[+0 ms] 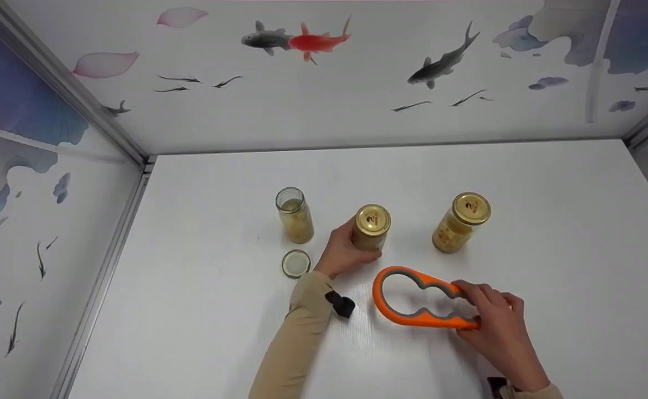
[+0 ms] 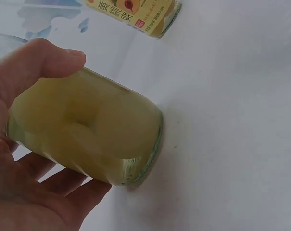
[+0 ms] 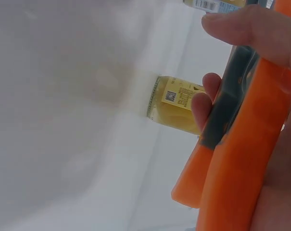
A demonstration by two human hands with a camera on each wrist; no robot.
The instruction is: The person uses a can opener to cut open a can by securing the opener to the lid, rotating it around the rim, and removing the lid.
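Observation:
In the head view my left hand (image 1: 343, 250) grips a glass jar (image 1: 372, 227) with a gold lid, thumb on its near side. Cloudy pale-yellow contents fill this jar (image 2: 87, 120) in the left wrist view, with the fingers curled around its far wall. My right hand (image 1: 500, 318) holds an orange jar opener (image 1: 407, 320) by its handle ends. Its grey inner edge is scalloped, and the looped end points left, just below the gripped jar and apart from it. The right wrist view shows the thumb and fingers around the opener's orange handles (image 3: 246, 144).
Left of the gripped jar stands an open glass jar (image 1: 297, 221) with pale contents; a loose lid (image 1: 296, 264) lies in front of it. A lidded, labelled jar (image 1: 459, 224) stands to the right. Printed panels (image 1: 357, 111) border the white table (image 1: 202, 221) at the back and left.

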